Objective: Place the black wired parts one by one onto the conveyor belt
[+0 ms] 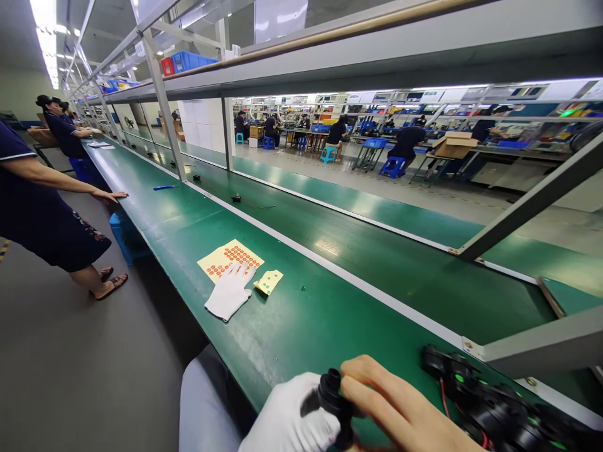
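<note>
A white glove covers my left hand [294,417], whose fingers are wrapped round a black cylindrical part [335,402] with a short nozzle on top. Bare, my right hand [396,402] presses its fingers against the right side of the same part, low in the view. The part's lower end is hidden by the hands. To the right lie several black parts [490,402] with green dots and red wires. Further up the bench are a sheet of red stickers [242,251], an empty white glove [229,294] partly over it, and a small sheet with green dots [269,282].
The green bench [188,226] runs to the far left, with metal posts [162,100] and a rail along it. A blue pen [164,187] lies there. A person's hand [109,196] rests on the bench edge. Small black parts [236,198] sit beyond the rail.
</note>
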Tool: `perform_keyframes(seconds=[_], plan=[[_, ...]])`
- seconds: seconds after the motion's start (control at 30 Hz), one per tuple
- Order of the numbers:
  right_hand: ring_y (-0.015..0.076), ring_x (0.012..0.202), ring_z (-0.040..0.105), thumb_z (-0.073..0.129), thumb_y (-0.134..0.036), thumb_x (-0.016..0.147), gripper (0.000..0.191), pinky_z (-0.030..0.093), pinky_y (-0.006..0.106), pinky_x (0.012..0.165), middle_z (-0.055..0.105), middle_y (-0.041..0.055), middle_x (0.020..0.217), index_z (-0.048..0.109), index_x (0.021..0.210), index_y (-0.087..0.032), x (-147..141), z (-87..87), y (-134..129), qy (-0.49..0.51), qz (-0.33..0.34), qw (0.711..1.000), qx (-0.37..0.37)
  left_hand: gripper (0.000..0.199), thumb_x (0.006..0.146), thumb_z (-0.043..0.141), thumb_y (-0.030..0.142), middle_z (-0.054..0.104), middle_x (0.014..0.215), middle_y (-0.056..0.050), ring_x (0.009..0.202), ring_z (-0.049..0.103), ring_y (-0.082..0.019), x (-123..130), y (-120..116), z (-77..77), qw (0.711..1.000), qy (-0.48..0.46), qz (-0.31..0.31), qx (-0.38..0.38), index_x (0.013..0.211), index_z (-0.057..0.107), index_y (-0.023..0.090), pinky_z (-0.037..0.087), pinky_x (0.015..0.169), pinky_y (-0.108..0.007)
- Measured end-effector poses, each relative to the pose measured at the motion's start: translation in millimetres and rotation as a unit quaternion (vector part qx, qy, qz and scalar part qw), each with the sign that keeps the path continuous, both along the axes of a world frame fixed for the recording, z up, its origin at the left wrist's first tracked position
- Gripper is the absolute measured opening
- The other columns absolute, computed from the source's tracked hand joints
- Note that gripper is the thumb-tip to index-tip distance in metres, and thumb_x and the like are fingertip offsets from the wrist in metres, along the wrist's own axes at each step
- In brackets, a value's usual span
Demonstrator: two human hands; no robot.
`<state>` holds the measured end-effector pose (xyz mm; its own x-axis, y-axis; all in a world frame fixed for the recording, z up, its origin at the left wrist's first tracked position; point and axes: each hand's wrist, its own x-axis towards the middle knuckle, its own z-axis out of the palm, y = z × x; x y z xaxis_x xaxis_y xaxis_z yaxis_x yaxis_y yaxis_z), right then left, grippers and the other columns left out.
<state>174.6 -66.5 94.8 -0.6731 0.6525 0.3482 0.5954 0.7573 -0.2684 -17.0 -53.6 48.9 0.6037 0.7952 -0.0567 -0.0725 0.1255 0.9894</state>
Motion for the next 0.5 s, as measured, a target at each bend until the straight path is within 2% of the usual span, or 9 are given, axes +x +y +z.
perform_keyframes(seconds=[0.1, 0.23, 0.33, 0.4, 0.5], plan=[[0.019, 0.079, 0.069, 0.056, -0.001, 0.08, 0.047, 0.061, 0.025, 0.066, 0.067, 0.011, 0.097, 0.043, 0.12, -0.021, 1, -4.4, 1, 0.03, 0.0, 0.999, -0.023, 0.027, 0.092, 0.06, 0.038, 0.071, 0.086, -0.004, 0.09, 0.067, -0.023, -2, 5, -1.6, 0.997, -0.071, -0.038, -0.004, 0.101, 0.07, 0.015, 0.05, 0.084, -0.032], [0.0193, 0.082, 0.068, 0.06, 0.002, 0.077, 0.052, 0.06, 0.026, 0.069, 0.066, 0.0099, 0.099, 0.043, 0.119, -0.022, 1, -1.4, 0, 0.026, 0.006, 0.999, -0.035, 0.024, 0.089, 0.066, 0.038, 0.071, 0.088, -0.004, 0.091, 0.066, -0.022, -3, 9, -1.8, 0.997, -0.064, -0.046, -0.009, 0.094, 0.075, 0.016, 0.049, 0.082, -0.03], [0.0172, 0.079, 0.065, 0.067, 0.0, 0.074, 0.051, 0.057, 0.023, 0.069, 0.064, 0.0048, 0.097, 0.046, 0.113, -0.025, 3, -1.9, 0, 0.057, 0.016, 0.994, -0.088, 0.037, 0.087, 0.067, 0.049, 0.073, 0.089, -0.006, 0.089, 0.067, -0.023, -3, 9, -3.0, 0.995, -0.076, -0.067, -0.024, 0.099, 0.075, 0.015, 0.049, 0.084, -0.033], [0.0153, 0.075, 0.059, 0.07, -0.001, 0.07, 0.046, 0.052, 0.022, 0.065, 0.059, 0.0, 0.091, 0.047, 0.101, -0.026, 3, -5.7, 2, 0.09, -0.009, 0.985, -0.147, 0.049, 0.086, 0.065, 0.059, 0.074, 0.084, -0.008, 0.083, 0.07, -0.023, 0, 8, -9.8, 0.99, -0.107, -0.081, -0.052, 0.101, 0.074, 0.012, 0.05, 0.082, -0.032], [0.0146, 0.075, 0.051, 0.069, -0.002, 0.063, 0.042, 0.045, 0.023, 0.065, 0.051, -0.0038, 0.085, 0.045, 0.087, -0.026, 2, -13.0, 7, 0.169, -0.102, 0.949, -0.246, 0.058, 0.081, 0.068, 0.065, 0.072, 0.071, -0.007, 0.067, 0.071, -0.019, 14, 7, -29.9, 0.964, -0.199, -0.065, -0.165, 0.093, 0.073, 0.009, 0.052, 0.067, -0.026]])
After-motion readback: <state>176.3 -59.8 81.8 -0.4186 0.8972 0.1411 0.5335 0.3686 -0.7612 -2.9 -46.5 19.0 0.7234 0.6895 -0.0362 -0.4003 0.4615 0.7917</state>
